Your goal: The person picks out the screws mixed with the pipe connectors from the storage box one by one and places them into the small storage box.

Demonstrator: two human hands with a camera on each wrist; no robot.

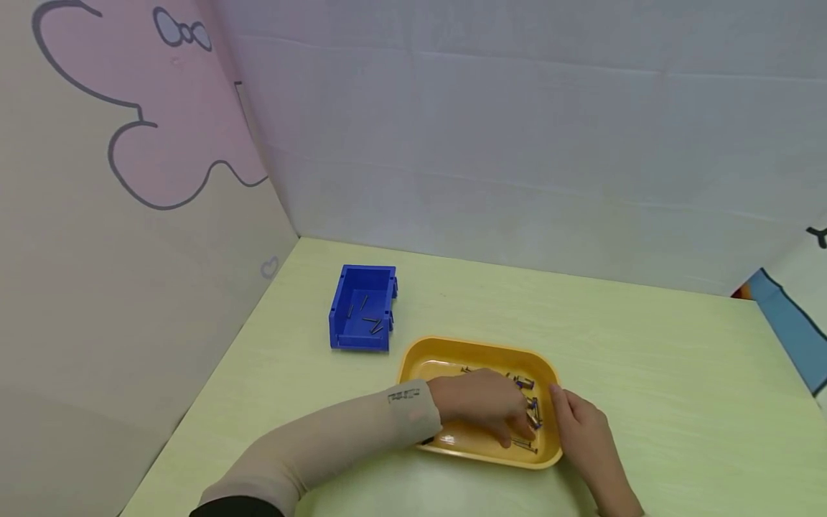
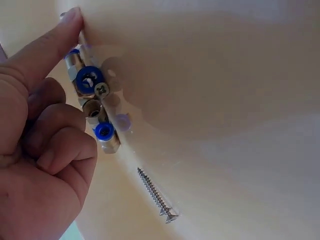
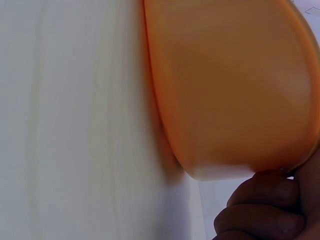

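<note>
My left hand (image 1: 484, 398) reaches into a yellow tray (image 1: 474, 343). In the left wrist view, one extended finger (image 2: 47, 52) touches a screw beside brass pneumatic fittings with blue collars (image 2: 90, 80), while other fingers curl toward the palm. No opposing digit shows at that screw. Two screws (image 2: 155, 195) lie together on the tray floor. With its thumb at the rim and fingers curled below, my right hand (image 1: 584, 427) grips the tray's right end. The right wrist view shows the tray's outside wall (image 3: 230, 90) close up. My left hand hides part of the contents.
Behind and left of the tray stands a blue open-front bin (image 1: 368, 276) with several screws lying in it. The pale table (image 1: 646, 345) meets a white back panel (image 1: 517, 143) and a left panel (image 1: 161, 287) bearing a pink drawing.
</note>
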